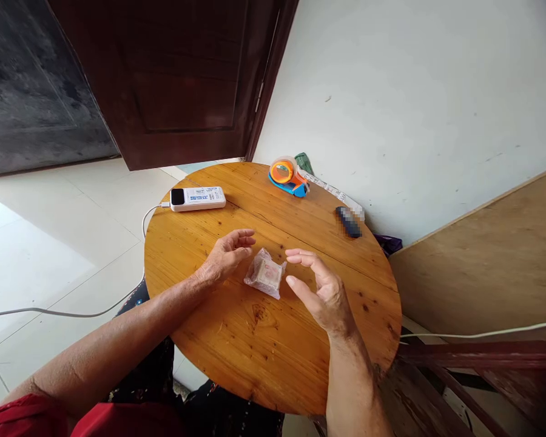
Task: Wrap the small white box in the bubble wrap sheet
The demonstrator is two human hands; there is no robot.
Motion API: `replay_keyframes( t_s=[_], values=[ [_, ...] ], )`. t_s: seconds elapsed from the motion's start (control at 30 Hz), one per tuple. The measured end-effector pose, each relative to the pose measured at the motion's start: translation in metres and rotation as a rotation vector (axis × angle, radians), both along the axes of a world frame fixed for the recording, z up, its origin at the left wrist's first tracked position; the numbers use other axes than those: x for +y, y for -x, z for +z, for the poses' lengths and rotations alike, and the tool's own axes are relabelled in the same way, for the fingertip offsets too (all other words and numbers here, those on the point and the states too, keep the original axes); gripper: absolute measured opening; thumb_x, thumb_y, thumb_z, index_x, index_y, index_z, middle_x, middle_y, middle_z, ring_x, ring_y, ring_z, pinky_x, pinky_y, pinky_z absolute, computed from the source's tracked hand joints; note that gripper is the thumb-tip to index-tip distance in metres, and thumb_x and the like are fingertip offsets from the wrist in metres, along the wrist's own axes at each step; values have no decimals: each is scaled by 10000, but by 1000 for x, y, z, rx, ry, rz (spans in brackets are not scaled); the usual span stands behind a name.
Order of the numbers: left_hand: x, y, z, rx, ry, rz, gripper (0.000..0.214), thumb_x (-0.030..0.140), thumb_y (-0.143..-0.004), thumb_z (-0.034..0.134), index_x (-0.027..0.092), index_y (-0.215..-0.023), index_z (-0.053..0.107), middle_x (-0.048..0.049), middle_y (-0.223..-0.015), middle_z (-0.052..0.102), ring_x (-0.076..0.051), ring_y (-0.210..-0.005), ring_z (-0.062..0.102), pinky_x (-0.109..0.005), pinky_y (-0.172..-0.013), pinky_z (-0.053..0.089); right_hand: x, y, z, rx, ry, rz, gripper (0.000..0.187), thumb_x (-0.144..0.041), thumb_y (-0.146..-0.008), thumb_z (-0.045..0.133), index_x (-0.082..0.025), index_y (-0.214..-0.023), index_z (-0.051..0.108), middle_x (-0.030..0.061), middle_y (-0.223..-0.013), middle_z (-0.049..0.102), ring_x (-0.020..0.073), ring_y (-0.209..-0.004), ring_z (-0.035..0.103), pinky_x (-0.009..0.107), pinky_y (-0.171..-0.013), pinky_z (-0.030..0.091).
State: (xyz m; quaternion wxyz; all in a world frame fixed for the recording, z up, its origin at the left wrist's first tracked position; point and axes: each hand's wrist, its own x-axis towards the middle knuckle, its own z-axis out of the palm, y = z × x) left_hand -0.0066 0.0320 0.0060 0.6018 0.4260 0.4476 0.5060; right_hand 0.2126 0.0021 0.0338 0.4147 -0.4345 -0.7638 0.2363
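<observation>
A small square item in clear plastic wrapping (267, 273) lies near the middle of the round wooden table (236, 346). Reddish marks show faintly through the wrap, but I cannot make out what is inside. My left hand (230, 252) hovers just left of the package, fingers stretched out and thumb apart, holding nothing. On the other side my right hand (319, 288) is held over the table with fingers and thumb spread, also holding nothing. Neither hand appears to touch the package.
A white power bank (204, 199) with a cable plugged in lies at the back left. An orange and blue tape dispenser (287, 176) stands at the far edge. A dark blurred object (348, 222) lies at the right, close to a printed paper strip (332, 189) and the white wall (418, 97).
</observation>
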Motion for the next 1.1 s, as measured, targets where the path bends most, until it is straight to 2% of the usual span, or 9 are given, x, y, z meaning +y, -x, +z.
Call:
replay_keyframes(
  t_s=[0.13,0.23,0.37,0.43,0.53,0.67,0.83,0.97,1.1],
  values=[
    [-3,-2,2,40,3,-24,543,254,-684,684,132,-1209,620,-107,-1107,667,-238,-1065,608,-363,-951,470,-1,0,2,-107,72,68,265,-174,-825,610,-250,-1078,626,79,-1273,640,246,-1218,582,443,-1078,426],
    [-5,-2,3,89,15,-100,625,254,-683,683,134,-1285,567,-127,-1192,637,-230,-993,631,-339,-837,516,-1,2,1,-152,87,86,287,-236,-804,675,-257,-1088,637,78,-1296,628,262,-1237,572,444,-1070,432],
    [-5,-3,-1,146,-56,-231,709,245,-688,697,140,-1360,495,-120,-1152,658,-196,-866,649,-299,-723,523,0,10,-5,-181,-42,11,155,-223,-813,670,-253,-964,666,71,-1233,660,261,-1178,606,435,-1013,457],
    [-4,-4,-3,164,-97,-260,693,234,-697,695,133,-1353,496,-100,-1065,681,-185,-843,650,-288,-724,522,0,16,-7,-196,-164,-40,68,-191,-833,638,-244,-866,664,68,-1153,694,256,-1111,636,427,-968,467],
    [-3,-5,-6,196,-125,-252,651,218,-704,679,134,-1329,514,-86,-1047,680,-181,-862,651,-291,-758,525,0,20,-9,-150,-271,-102,98,-168,-870,593,-238,-819,638,64,-1057,721,238,-1040,658,415,-935,473],
    [-4,-5,-6,176,-111,-265,655,212,-711,660,136,-1339,494,-98,-1114,661,-201,-940,656,-317,-819,530,0,14,-6,-63,-170,-103,70,-185,-878,588,-242,-865,627,68,-1106,707,227,-1070,652,408,-964,483],
    [-4,-6,-7,219,-106,-262,666,242,-723,655,128,-1355,479,-106,-1119,625,-204,-924,651,-315,-771,537,-1,9,-5,-222,-73,42,211,-169,-820,639,-259,-1003,692,77,-1321,620,256,-1224,581,444,-1032,449],
    [-4,-5,-8,215,-124,-282,669,269,-744,645,137,-1374,460,-94,-1085,630,-189,-872,650,-296,-716,533,0,18,-10,-191,-173,-21,124,-191,-896,570,-253,-882,677,72,-1225,674,242,-1154,614,435,-996,450],
    [-6,-5,-8,290,-165,-276,702,297,-745,684,173,-1397,454,-117,-1199,632,-251,-1025,639,-387,-875,526,-1,21,-10,-8,-118,-107,118,-251,-955,504,-238,-917,615,81,-1194,675,229,-1146,611,416,-994,450]
  ],
)
